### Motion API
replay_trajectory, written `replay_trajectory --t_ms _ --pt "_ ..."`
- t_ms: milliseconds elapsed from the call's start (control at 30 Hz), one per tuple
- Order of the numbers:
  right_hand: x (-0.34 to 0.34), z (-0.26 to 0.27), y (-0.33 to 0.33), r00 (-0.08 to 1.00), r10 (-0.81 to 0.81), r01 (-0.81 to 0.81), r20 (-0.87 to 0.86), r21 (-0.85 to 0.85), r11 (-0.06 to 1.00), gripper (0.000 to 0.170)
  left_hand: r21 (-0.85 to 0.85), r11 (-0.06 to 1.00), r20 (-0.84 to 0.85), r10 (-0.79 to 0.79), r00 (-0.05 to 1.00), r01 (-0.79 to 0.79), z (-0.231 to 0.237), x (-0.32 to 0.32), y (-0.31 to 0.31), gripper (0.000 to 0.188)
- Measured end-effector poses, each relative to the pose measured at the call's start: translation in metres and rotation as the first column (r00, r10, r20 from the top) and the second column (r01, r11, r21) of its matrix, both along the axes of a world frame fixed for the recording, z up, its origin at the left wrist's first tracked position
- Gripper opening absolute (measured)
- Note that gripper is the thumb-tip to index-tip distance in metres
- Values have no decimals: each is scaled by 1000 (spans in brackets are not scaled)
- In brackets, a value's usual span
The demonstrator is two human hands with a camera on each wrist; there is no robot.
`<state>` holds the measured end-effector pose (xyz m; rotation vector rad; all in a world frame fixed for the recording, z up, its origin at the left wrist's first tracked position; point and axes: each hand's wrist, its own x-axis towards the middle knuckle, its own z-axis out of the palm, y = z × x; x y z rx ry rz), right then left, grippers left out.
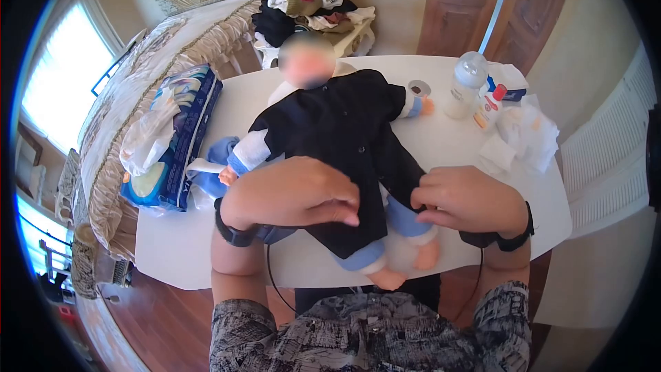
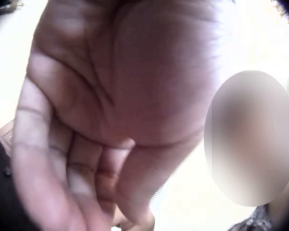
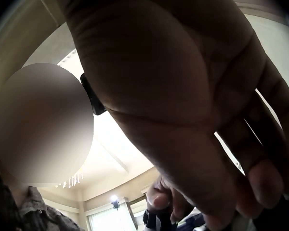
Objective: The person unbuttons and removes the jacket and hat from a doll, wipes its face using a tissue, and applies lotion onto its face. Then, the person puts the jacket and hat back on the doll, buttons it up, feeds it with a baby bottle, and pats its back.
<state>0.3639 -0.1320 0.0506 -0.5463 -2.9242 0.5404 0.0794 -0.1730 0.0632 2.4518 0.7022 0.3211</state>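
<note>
A baby doll (image 1: 427, 255) in a light blue and white outfit lies on its back on the white table (image 1: 186, 255), feet toward me. It has on a black short-sleeved button shirt (image 1: 323, 124), with both arms out of the sleeves and the front parted low down. My left hand (image 1: 296, 193) hovers over one lower side of the shirt, fingers loosely bent; its wrist view shows no cloth in the palm (image 2: 149, 72). At the other front edge, my right hand (image 1: 475, 200) pinches the shirt's border between thumb and fingers, above the doll's leg.
Left on the table lies a blue diaper pack (image 1: 200, 131) with wipes and blue cloth (image 1: 213, 172) beside it. At the right stand a baby bottle (image 1: 465, 86) and a red-capped bottle (image 1: 490, 107), near crumpled white tissue (image 1: 530, 131) and a tape roll (image 1: 418, 87).
</note>
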Motion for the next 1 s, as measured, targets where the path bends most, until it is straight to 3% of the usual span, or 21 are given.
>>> replay_trajectory --t_ms 100,233,333,633,733,933,1000 --pt "-10 -4 10 994 -75 71 -82 -50 996 16 258 952 79 147 986 -163 -17 19 4 19" --pt "-28 -17 17 967 -206 169 -153 -221 960 19 322 938 -121 177 977 -130 -41 30 6 29" --pt "-37 -29 17 968 -213 167 -135 -287 943 19 316 939 -121 182 976 -136 -49 32 10 30" --pt "-35 -56 25 969 -63 65 -240 1 998 15 346 924 -112 213 971 -163 -46 36 12 31" --pt "-33 -54 26 980 -63 68 -188 17 998 15 330 931 -156 217 964 -156 -44 36 11 33" --pt "-32 -37 30 985 -67 23 -158 -265 964 13 347 920 -161 249 955 -181 -38 35 11 29" --pt "-33 -37 33 973 -80 -15 -216 -407 913 12 352 917 -66 227 972 -190 -32 34 11 24"
